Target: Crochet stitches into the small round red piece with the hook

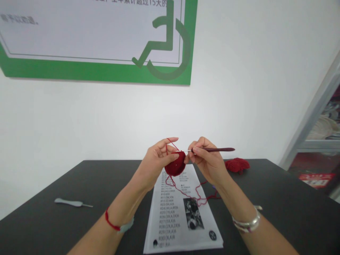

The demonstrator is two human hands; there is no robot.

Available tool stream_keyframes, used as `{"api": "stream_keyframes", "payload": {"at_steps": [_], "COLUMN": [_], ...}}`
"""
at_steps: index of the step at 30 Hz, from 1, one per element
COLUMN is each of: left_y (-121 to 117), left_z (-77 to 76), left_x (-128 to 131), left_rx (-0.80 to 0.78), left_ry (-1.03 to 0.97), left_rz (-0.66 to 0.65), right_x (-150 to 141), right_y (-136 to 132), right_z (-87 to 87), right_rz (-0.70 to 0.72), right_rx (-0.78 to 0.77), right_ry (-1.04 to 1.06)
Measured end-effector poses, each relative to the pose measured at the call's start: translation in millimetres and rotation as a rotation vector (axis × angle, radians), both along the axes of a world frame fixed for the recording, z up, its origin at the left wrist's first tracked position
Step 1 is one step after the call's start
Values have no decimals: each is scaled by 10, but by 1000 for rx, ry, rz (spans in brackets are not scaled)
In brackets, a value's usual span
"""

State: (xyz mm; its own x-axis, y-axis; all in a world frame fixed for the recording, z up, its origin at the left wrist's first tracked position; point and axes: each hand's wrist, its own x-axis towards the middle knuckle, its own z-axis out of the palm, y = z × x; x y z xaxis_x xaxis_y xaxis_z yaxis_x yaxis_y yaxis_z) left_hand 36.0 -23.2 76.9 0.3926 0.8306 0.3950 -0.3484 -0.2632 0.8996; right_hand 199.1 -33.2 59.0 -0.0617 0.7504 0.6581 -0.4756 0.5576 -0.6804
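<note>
My left hand [156, 157] is closed on a small round piece of dark red crochet work [175, 165], with red yarn looped over its raised forefinger. My right hand [205, 157] pinches a crochet hook [212, 150] with a dark red handle. The hook's metal tip points left into the top edge of the red piece. A strand of red yarn [198, 193] trails down from the piece onto the paper below.
A printed pattern sheet [180, 216] with rows of text and a small photo lies on the black table [278, 212]. A second red crocheted piece [237, 165] sits behind my right hand. A grey-handled hook [71, 203] lies at the left. A metal shelf [316, 138] stands at the right.
</note>
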Motion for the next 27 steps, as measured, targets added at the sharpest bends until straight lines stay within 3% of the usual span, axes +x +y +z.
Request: {"api": "stream_keyframes", "payload": {"at_steps": [15, 23, 27], "left_y": [-59, -80, -69], "left_z": [30, 43, 20], "left_x": [6, 33, 52], "left_rx": [44, 79, 80], "left_ry": [24, 58, 86], "left_rz": [115, 258, 286], "right_x": [52, -71, -111], "right_y": [-58, -133, -58], "right_z": [-83, -132, -165], "right_rz": [-378, -696, -754], "right_rx": [277, 544, 655], "right_ry": [-298, -514, -564]}}
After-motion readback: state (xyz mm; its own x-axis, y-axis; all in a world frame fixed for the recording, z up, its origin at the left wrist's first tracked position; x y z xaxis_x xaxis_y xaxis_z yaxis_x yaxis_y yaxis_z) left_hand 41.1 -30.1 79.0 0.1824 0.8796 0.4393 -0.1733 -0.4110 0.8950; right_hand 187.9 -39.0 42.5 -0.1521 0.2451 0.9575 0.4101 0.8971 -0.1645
